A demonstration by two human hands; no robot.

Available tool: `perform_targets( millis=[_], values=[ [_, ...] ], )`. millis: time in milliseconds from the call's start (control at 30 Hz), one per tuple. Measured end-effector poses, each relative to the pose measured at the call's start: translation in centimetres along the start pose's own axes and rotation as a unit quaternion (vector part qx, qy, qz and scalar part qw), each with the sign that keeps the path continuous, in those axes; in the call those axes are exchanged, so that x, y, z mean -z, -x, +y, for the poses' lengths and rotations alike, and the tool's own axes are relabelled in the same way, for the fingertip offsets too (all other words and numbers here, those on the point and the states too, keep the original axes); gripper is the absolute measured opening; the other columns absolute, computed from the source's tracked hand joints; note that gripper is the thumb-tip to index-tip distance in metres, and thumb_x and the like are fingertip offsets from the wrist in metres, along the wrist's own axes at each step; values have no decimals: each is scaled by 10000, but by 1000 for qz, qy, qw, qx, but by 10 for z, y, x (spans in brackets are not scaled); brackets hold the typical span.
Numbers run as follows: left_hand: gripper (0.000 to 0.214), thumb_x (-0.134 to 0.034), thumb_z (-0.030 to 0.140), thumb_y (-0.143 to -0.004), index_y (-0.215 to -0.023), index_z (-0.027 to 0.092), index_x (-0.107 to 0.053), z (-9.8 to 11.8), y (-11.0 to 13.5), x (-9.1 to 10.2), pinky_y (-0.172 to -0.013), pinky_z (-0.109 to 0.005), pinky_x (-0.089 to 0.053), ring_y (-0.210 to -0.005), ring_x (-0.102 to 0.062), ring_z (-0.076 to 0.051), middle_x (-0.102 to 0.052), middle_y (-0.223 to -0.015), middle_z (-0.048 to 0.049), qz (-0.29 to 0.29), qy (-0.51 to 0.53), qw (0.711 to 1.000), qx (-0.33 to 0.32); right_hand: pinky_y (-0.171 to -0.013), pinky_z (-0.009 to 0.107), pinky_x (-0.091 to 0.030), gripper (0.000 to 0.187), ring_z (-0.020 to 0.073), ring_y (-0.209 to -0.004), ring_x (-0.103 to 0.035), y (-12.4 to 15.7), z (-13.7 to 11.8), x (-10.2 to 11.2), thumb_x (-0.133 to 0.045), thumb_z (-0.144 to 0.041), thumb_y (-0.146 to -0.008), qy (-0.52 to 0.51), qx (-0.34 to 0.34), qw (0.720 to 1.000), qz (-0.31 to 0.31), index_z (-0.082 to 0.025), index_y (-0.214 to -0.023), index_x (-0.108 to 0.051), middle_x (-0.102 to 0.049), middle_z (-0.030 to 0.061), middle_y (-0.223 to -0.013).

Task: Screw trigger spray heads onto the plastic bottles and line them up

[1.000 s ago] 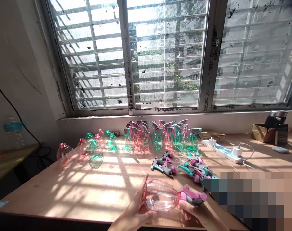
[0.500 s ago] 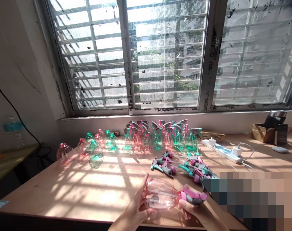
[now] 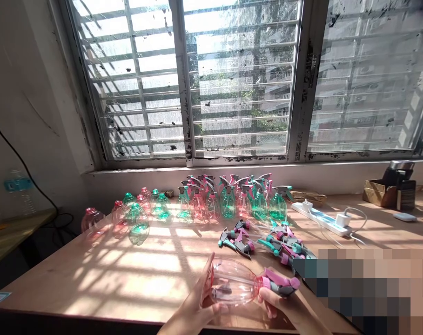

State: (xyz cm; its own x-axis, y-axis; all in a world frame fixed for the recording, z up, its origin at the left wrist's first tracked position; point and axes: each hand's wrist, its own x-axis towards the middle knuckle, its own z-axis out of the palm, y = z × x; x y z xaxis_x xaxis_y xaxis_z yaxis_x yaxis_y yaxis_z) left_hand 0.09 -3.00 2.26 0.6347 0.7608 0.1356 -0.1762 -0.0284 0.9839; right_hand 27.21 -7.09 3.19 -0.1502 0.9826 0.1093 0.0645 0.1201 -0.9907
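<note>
A clear pink spray bottle (image 3: 234, 281) lies sideways between my hands, above the front part of the table. My left hand (image 3: 200, 298) is wrapped round its base, thumb below and fingers behind. At the neck, my right hand (image 3: 272, 300) grips near the pink collar of the trigger sprayer head (image 3: 281, 283), which is grey with a pink trigger and sits on the bottle mouth. Its thin tube shows inside the bottle. Just beyond, loose sprayer heads in pink, teal and grey lie in a left heap (image 3: 237, 239) and a right heap (image 3: 284, 244).
Several open pink and green bottles (image 3: 137, 218) stand at the back left of the table (image 3: 127, 279). Rows of bottles with sprayer heads (image 3: 228, 204) stand below the window. At right are a white power strip (image 3: 321, 218) with cords and a cardboard box (image 3: 380, 193).
</note>
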Motion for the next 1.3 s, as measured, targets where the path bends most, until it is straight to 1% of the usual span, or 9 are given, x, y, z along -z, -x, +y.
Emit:
perform_targets(
  millis=[200,300,433,533,633,767,1033,1133,1300],
  values=[
    [1039,-811,317,-858,-1616,420,-107,8,-1,-6,-1204,-447,-314,-1493,-344,-315,-380,-1633,-73,-1,7,1000,11,-541,277,-371,300,139,-510,-520,0,3,-1,-690,-460,-818,5,-15,1000,9,-194,-716,-595,-591,-29,-542],
    [1017,-807,327,-861,-1615,413,-130,3,0,-1,-1185,-417,-334,-1465,-378,-303,-426,-1590,-74,1,5,1000,13,-541,275,-362,306,140,-516,-518,-1,4,-1,-676,-464,-824,6,-13,1000,3,-191,-713,-596,-588,-26,-541],
    [1088,-799,328,-868,-1610,429,-10,-11,1,8,-1006,-400,-480,-1181,-604,-273,-591,-1391,-94,10,-28,999,24,-542,282,-363,362,150,-522,-525,-1,5,0,-672,-515,-814,4,-20,1000,6,-178,-692,-624,-595,-8,-542],
    [1114,-803,321,-862,-1600,451,22,-15,1,10,-894,-368,-515,-1009,-644,-229,-617,-1334,-89,14,-34,999,20,-561,294,-377,401,156,-534,-535,-1,4,0,-672,-550,-819,1,-17,1000,7,-177,-676,-630,-609,6,-566],
    [1133,-831,296,-830,-1602,459,-18,-7,0,4,-962,-391,-502,-1133,-608,-260,-546,-1449,-90,10,-14,1000,20,-568,293,-385,406,151,-536,-526,0,4,0,-682,-562,-821,4,-19,1000,0,-175,-704,-646,-600,-5,-570],
    [969,-803,315,-860,-1607,411,-194,7,-1,-4,-1177,-426,-332,-1408,-424,-291,-471,-1538,-75,-9,11,1000,2,-553,280,-378,406,142,-525,-511,0,7,1,-697,-565,-809,12,-19,1000,-2,-176,-703,-649,-589,-18,-563],
    [1111,-839,371,-823,-1610,434,-58,-17,0,12,-941,-380,-477,-1176,-584,-271,-626,-1266,-93,10,-16,1000,5,-568,282,-373,332,144,-533,-530,-1,6,0,-665,-469,-836,0,-14,1000,5,-173,-690,-625,-607,-9,-551],
    [1166,-864,338,-796,-1611,429,-35,-19,-1,12,-972,-406,-472,-1229,-557,-298,-620,-1281,-93,15,-10,1000,13,-556,280,-370,346,139,-521,-511,-1,7,0,-681,-490,-826,-3,-16,1000,2,-176,-693,-627,-591,-20,-545],
    [1035,-831,405,-820,-1616,384,-169,-7,0,6,-1094,-470,-400,-1335,-485,-336,-564,-1387,-113,11,-25,999,36,-565,277,-383,367,140,-531,-519,0,13,2,-703,-522,-817,-7,-23,1000,2,-176,-714,-636,-612,-15,-567]
  ],
)
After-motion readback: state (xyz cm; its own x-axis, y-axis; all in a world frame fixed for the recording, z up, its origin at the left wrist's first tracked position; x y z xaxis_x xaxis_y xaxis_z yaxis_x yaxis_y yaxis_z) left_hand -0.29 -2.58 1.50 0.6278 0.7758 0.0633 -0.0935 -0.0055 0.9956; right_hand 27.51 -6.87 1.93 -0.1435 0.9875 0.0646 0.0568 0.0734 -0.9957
